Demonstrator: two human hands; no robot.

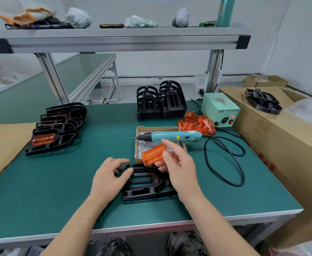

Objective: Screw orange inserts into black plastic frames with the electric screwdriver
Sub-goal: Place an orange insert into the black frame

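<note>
At the near edge of the green counter (59,182) a black frame (146,183) lies flat, and the left grip (109,178) rests on its left end, fingers loosely curved and clasping nothing. Just above the frame's far end, the right grip (179,169) pinches a tilted orange insert (154,154) between thumb and fingers. Behind it the screwdriver (170,136) lies across a box (157,127) of screws.

On the counter (59,182) the frame (144,183) lies just before me. My left hand (109,178) rests on its left edge, and my right hand (179,169) holds an insert (154,154) above its far end. Behind it sits the screw box (183,145) with the screwdriver (171,136) across it. Loose inserts (195,123) lie behind and to the right, fitted frames (57,128) far left.
</note>
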